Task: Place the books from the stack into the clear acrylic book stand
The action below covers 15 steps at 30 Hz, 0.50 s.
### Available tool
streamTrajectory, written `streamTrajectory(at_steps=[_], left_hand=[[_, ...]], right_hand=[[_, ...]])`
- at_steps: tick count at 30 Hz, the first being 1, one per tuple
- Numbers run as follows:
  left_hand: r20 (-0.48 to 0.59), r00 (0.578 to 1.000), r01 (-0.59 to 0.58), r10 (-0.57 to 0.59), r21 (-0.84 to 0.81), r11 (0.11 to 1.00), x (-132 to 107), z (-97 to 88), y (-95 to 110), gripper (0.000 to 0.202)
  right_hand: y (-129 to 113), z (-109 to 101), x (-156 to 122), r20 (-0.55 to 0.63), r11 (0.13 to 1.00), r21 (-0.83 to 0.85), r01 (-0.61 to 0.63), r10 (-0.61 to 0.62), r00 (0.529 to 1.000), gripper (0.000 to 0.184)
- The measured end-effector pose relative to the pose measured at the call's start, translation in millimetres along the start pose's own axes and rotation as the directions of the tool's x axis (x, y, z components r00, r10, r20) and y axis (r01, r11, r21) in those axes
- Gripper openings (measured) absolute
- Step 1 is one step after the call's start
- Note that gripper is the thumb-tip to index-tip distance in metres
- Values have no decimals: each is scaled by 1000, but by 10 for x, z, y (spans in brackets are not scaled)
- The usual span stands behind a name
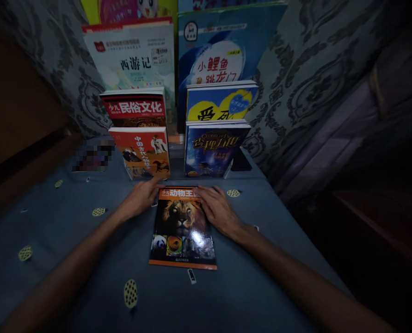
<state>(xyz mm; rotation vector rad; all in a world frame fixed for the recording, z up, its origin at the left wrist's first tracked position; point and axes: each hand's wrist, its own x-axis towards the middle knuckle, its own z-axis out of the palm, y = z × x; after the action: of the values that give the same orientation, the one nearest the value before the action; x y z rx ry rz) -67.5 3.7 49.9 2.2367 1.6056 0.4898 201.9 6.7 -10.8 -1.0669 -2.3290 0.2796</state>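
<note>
A book with a lion cover (183, 226) lies flat on the cloth-covered table, orange bands at its top and bottom edges. My left hand (143, 198) is at its upper left corner, fingers stretched forward, with the fingertips close to the foot of a standing orange book (143, 150). Across the upper right corner of the lion book rests my right hand (219, 210), its fingers extended over the cover and hiding part of the title. Neither hand is wrapped around anything.
Books stand upright in two columns behind: a red one (139, 108), a pale one (132, 55), a dark blue one (211, 148), a yellow-and-blue one (219, 101) and a large blue one (223, 41). A dark flat object (241, 161) lies at right. Patterned curtain (292, 88) hangs behind.
</note>
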Motion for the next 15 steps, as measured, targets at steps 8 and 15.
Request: streamTrajectory(at_steps=[8, 15], left_hand=[[-24, 999, -31, 32, 14, 999, -2, 30, -38, 44], [-48, 998, -32, 36, 77, 997, -19, 84, -43, 42]], right_hand=[[-28, -27, 27, 1, 999, -36, -13, 13, 1000, 38], [165, -69, 53, -78, 996, -5, -90, 89, 993, 36]])
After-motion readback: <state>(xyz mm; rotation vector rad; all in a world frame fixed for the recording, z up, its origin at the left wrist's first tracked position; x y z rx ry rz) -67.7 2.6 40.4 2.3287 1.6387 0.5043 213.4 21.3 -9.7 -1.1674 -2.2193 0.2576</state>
